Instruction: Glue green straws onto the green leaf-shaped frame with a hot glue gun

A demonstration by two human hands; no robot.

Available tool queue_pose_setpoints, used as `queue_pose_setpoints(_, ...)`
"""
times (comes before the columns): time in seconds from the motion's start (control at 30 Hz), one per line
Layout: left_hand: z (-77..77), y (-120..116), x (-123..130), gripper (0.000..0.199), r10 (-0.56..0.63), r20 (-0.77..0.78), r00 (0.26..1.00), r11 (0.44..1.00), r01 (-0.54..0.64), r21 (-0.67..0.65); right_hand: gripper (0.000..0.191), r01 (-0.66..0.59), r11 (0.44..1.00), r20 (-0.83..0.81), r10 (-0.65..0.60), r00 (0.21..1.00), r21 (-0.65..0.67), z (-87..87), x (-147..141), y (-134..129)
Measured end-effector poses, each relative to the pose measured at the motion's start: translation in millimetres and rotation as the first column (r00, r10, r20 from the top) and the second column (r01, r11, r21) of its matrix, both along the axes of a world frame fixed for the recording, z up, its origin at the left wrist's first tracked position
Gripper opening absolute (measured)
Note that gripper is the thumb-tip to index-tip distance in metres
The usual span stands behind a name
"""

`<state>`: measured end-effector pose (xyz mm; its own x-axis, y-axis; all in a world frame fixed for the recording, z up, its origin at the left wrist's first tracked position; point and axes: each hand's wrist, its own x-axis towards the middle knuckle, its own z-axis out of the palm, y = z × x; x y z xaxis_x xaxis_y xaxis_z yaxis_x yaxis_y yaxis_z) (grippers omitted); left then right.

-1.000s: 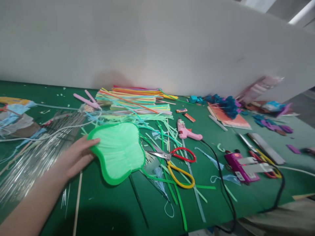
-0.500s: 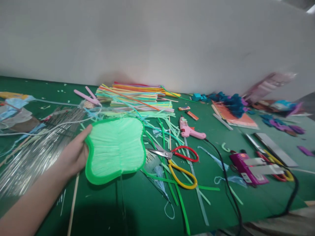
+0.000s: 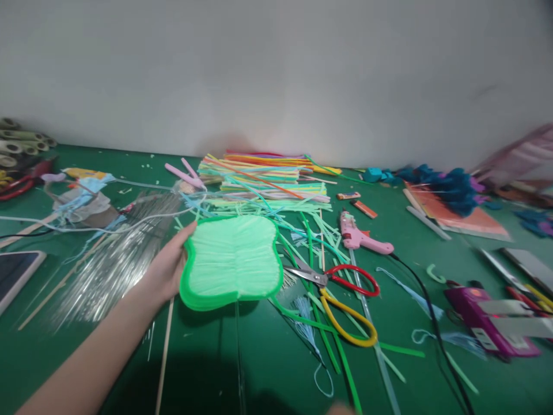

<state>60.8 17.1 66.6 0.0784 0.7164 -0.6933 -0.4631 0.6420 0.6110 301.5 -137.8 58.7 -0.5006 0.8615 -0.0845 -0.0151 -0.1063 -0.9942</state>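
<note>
My left hand [image 3: 175, 262] is closed on the left edge of a light-green, wavy-edged fan-like panel [image 3: 235, 259] with a darker green fuzzy border. The panel is held tilted above the table, and a crease runs down its middle. A thin clear rod or wire [image 3: 241, 357] shows below its lower edge. Right of the panel lie scissors [image 3: 322, 279] with one red and one yellow handle, spread apart. At the bottom edge, a blurred bit of skin [image 3: 340, 409], likely my right hand, barely shows; its fingers are hidden.
Behind the panel is a pile of coloured pipe cleaners [image 3: 263, 178]. A pink glue gun [image 3: 363, 236] with a black cord lies to the right. Silvery wires [image 3: 108, 271] spread at left, near a phone [image 3: 17, 276]. A blue tassel [image 3: 306, 323] and a purple device [image 3: 488, 323] lie nearer.
The view has turned left, so the table things appear shifted right. My left hand still holds the panel, which is now tipped flatter. A bit of skin has appeared at the bottom edge.
</note>
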Motion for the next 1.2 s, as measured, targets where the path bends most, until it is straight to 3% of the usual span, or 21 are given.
queue_pose_setpoints(0.07, -1.7, -0.2, -1.1, 0.039, -0.001, -0.001, 1.000, 1.000, 0.001, 0.019, 0.032, 0.120, 0.993, 0.024, -0.120, 0.993, -0.010, 10.6, 0.7, -7.5)
queue_pose_setpoints(0.1, -2.3, -0.6, -1.5, 0.039, -0.006, -0.002, 1.000, 1.000, 0.006, 0.027, 0.034, 0.242, 0.970, 0.061, -0.241, 0.969, -0.013, 13.5, -0.5, -8.4)
queue_pose_setpoints(0.13, -2.7, -1.1, -1.8, 0.039, -0.014, -0.003, 1.000, 0.999, 0.014, 0.036, 0.035, 0.404, 0.915, 0.122, -0.403, 0.907, 0.019, 14.9, -2.7, -7.5)
queue_pose_setpoints(0.2, -3.2, -2.2, -1.9, 0.039, -0.036, -0.001, 0.999, 0.998, 0.036, 0.056, 0.040, 0.619, 0.750, 0.224, -0.661, 0.716, 0.232, 15.3, -8.7, -1.4)
queue_pose_setpoints(0.23, -3.6, -2.8, -1.7, 0.039, -0.047, 0.000, 0.999, 0.996, 0.047, 0.070, 0.042, 0.636, 0.671, 0.244, -0.736, 0.631, 0.382, 15.7, -12.1, 3.1)
queue_pose_setpoints(0.3, -5.0, -3.8, -1.3, 0.039, -0.068, 0.003, 0.998, 0.992, 0.067, 0.104, 0.031, 0.500, 0.586, 0.228, -0.764, 0.603, 0.638, 19.7, -18.9, 13.1)
queue_pose_setpoints(0.37, -7.6, -4.6, -1.3, 0.038, -0.083, 0.004, 0.997, 0.985, 0.081, 0.150, 0.009, 0.324, 0.571, 0.197, -0.667, 0.718, 0.754, 27.5, -26.2, 23.4)
queue_pose_setpoints(0.43, -11.0, -5.4, -2.2, 0.037, -0.094, 0.005, 0.996, 0.976, 0.091, 0.200, 0.003, 0.243, 0.608, 0.173, -0.544, 0.821, 0.756, 34.9, -34.5, 32.9)
queue_pose_setpoints(0.57, -18.1, -6.9, -6.2, 0.035, -0.126, 0.020, 0.992, 0.955, 0.115, 0.275, 0.014, 0.166, 0.671, 0.210, -0.442, 0.872, 0.723, 34.2, -51.1, 43.3)
queue_pose_setpoints(0.67, -21.7, -6.4, -9.9, 0.033, -0.148, 0.039, 0.988, 0.941, 0.129, 0.313, 0.013, 0.109, 0.681, 0.275, -0.430, 0.860, 0.724, 23.8, -57.4, 43.1)
queue_pose_setpoints(0.8, -22.6, -4.6, -15.2, 0.033, -0.174, 0.069, 0.982, 0.928, 0.140, 0.346, 0.011, 0.081, 0.646, 0.315, -0.473, 0.823, 0.759, 12.8, -58.5, 40.8)
queue_pose_setpoints(1.1, -19.6, -4.0, -23.5, 0.029, -0.247, 0.165, 0.955, 0.892, 0.157, 0.424, 0.018, -0.005, 0.620, 0.437, -0.548, 0.713, 0.785, 5.6, -63.4, 40.1)
queue_pose_setpoints(1.2, -15.8, -7.6, -21.7, 0.030, -0.295, 0.205, 0.933, 0.871, 0.174, 0.460, 0.049, -0.018, 0.548, 0.421, -0.621, 0.661, 0.836, 8.3, -70.4, 40.3)
